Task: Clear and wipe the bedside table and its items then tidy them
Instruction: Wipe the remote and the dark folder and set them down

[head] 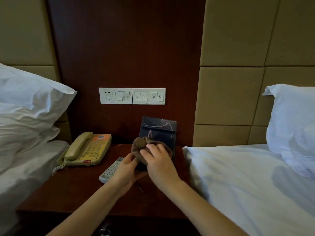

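Brown cloth [139, 148], bunched just above the bedside table [76, 189], is pinched by the right hand [159, 160] with curled fingers. The left hand [126, 169] grips it from below, thumb on top. It looks soft and light, so take a thick fold.

Bench [76, 188]: dark red-brown wood, the same tone as the wall panel [126, 40] behind it. Phone [88, 150]: yellowed beige, with an orange label at the top and a small red tag on the front edge. Remote [111, 169]: pale grey, with rows of light buttons. Cloth [139, 147]: plain brown. Packet [158, 132]: dark navy under glossy clear wrap. Switch plates [132, 96]: white. Pillows [30, 92] and sheets [238, 167]: white. Padded panels [230, 94]: tan.
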